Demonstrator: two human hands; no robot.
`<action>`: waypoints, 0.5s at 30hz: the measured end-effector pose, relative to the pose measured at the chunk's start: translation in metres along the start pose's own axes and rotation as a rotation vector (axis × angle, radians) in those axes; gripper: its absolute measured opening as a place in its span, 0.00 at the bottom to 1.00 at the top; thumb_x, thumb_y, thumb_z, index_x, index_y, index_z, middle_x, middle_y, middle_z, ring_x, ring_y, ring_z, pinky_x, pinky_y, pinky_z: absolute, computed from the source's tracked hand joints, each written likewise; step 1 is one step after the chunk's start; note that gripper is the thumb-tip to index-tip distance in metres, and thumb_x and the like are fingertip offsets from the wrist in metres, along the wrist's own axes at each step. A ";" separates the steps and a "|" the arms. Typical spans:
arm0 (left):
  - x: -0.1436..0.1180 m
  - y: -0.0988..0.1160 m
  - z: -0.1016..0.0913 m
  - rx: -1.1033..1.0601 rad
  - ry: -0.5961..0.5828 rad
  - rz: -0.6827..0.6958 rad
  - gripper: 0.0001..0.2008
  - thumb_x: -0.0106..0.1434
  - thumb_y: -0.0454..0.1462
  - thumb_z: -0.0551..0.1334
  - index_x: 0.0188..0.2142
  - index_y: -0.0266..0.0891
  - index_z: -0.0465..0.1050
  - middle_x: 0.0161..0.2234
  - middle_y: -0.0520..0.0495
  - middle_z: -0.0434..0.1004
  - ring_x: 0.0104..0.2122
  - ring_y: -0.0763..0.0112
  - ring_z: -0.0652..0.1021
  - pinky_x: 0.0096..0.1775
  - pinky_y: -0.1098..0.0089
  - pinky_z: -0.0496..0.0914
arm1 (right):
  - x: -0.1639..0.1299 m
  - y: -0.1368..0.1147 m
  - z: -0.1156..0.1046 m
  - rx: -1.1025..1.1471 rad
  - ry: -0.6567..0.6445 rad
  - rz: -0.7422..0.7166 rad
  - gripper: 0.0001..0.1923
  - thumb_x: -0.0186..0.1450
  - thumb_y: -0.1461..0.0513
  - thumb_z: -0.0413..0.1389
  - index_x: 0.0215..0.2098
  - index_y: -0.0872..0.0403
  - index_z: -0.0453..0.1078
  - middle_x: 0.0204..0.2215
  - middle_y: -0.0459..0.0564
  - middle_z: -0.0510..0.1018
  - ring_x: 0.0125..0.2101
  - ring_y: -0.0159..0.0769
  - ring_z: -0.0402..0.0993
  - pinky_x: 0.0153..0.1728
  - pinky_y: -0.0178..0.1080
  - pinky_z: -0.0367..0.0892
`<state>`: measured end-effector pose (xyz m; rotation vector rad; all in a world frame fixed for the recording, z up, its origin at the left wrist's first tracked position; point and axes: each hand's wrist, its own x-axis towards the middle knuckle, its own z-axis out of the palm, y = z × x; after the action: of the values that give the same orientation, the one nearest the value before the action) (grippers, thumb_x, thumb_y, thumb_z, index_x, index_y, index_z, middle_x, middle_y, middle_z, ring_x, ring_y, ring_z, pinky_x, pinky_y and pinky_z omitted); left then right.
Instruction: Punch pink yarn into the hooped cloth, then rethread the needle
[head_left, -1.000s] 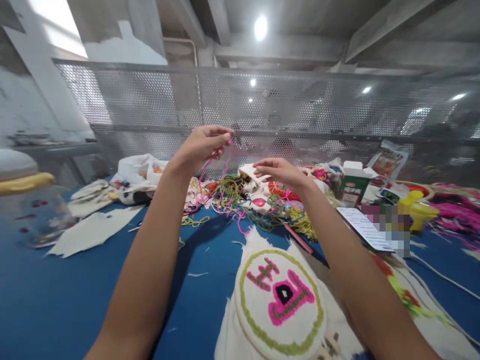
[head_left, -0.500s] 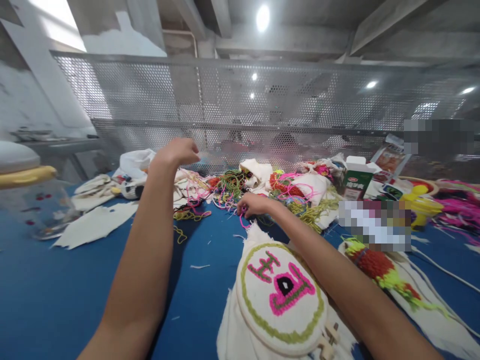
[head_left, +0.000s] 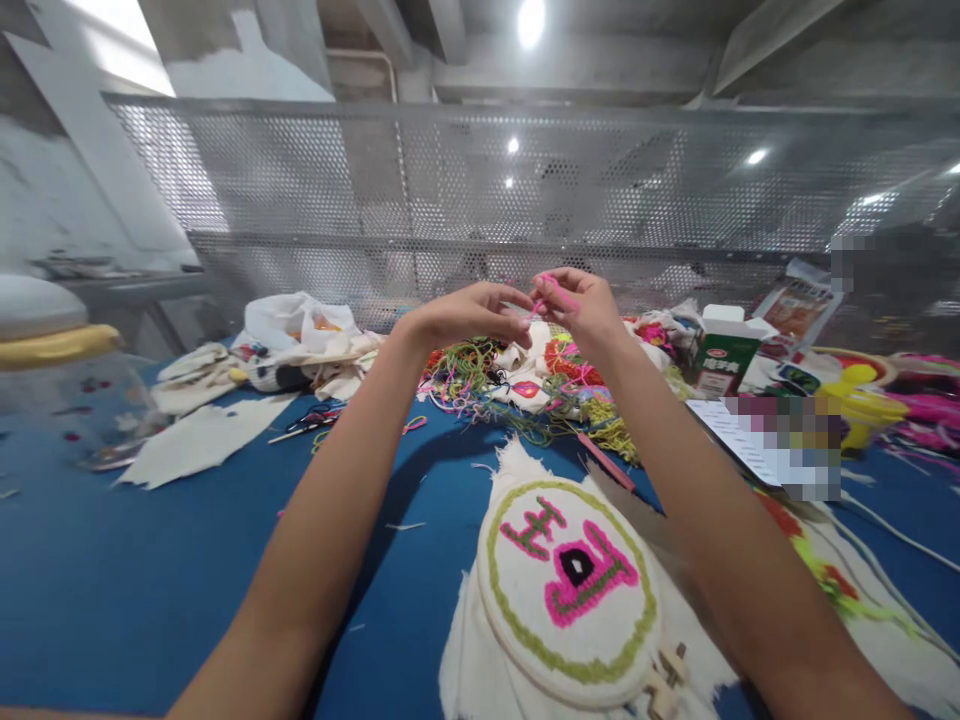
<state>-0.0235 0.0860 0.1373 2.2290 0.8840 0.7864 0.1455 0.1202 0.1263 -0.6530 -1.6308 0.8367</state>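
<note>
Both hands are raised above the far side of the blue table. My right hand [head_left: 589, 305] pinches a loop of pink yarn [head_left: 556, 290] between its fingertips. Fingertip to fingertip with it, my left hand [head_left: 476, 312] has its thumb and fingers closed around the trailing part of that yarn. Below them lies an embroidery hoop [head_left: 517, 630] with white cloth [head_left: 465, 650], stitched with a green ring and pink, green and black shapes. A pink-handled tool [head_left: 606, 462], seemingly a punch needle, rests just behind the hoop near my right forearm.
Tangled yarn [head_left: 465, 365] and cloth scraps line the back, before a perforated metal screen [head_left: 300, 180]. Scissors [head_left: 311, 420] lie left of centre. A clear jar [head_left: 67, 390] stands far left; a green box [head_left: 724, 350], a phone-like device [head_left: 739, 435] and a yellow cup [head_left: 859, 410] are right.
My right hand has lifted from the yarn pile, bringing pink yarn up. My left hand has moved right to meet it. Scissors and the pink-handled tool have come into sight.
</note>
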 end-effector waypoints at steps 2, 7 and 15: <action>-0.001 -0.006 -0.006 0.080 0.016 -0.123 0.15 0.59 0.36 0.57 0.46 0.40 0.67 0.35 0.46 0.78 0.35 0.72 0.77 0.35 0.73 0.69 | 0.000 0.003 -0.006 -0.158 -0.056 0.028 0.03 0.57 0.63 0.55 0.28 0.57 0.67 0.24 0.46 0.73 0.20 0.24 0.66 0.24 0.31 0.64; -0.015 -0.053 -0.029 0.272 -0.003 -0.506 0.08 0.60 0.37 0.58 0.36 0.34 0.71 0.30 0.47 0.75 0.29 0.71 0.76 0.30 0.69 0.71 | -0.002 0.018 -0.007 -0.584 -0.585 0.172 0.03 0.52 0.68 0.57 0.21 0.58 0.70 0.16 0.46 0.72 0.18 0.26 0.66 0.20 0.31 0.62; -0.025 -0.130 0.010 0.381 0.105 -0.712 0.15 0.61 0.39 0.57 0.47 0.37 0.65 0.46 0.45 0.69 0.41 0.64 0.73 0.40 0.60 0.70 | -0.009 0.011 0.002 -0.660 -1.087 0.373 0.19 0.50 0.60 0.60 0.41 0.55 0.72 0.25 0.48 0.78 0.24 0.30 0.73 0.23 0.32 0.65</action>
<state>-0.0810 0.1414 0.0316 1.9421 1.8589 0.4132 0.1453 0.1187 0.1119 -1.0793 -2.8960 0.9925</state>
